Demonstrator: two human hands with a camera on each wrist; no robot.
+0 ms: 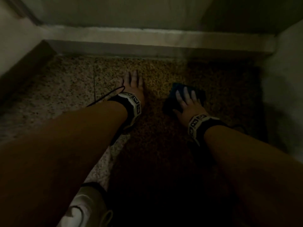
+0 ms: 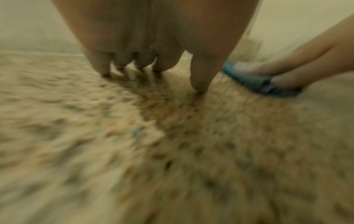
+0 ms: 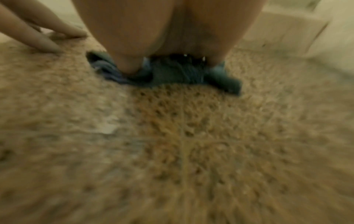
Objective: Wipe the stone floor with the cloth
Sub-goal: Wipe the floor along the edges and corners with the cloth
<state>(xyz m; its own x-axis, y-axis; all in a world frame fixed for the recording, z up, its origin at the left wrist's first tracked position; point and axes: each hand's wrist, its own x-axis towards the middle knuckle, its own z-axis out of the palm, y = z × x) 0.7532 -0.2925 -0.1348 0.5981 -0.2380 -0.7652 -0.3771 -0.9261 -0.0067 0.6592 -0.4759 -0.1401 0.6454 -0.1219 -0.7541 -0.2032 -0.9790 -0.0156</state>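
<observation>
A speckled tan stone floor point(image 1: 65, 82) fills the lower part of every view. A crumpled teal cloth point(image 1: 173, 92) lies on it right of centre. My right hand point(image 1: 186, 99) lies flat on top of the cloth, fingers straight and spread, pressing it down. In the right wrist view the cloth point(image 3: 172, 74) bunches out under the palm. My left hand point(image 1: 132, 82) rests flat on the bare floor to the left of the cloth, fingers straight. In the left wrist view my left fingertips point(image 2: 103, 66) touch the stone, and the cloth point(image 2: 249, 80) shows at the right.
A pale raised step or ledge point(image 1: 147, 38) runs across the far side of the floor. Light walls point(image 1: 14, 46) close in at left and right. A white shoe point(image 1: 85, 207) stands at the bottom left. The near floor is in deep shadow.
</observation>
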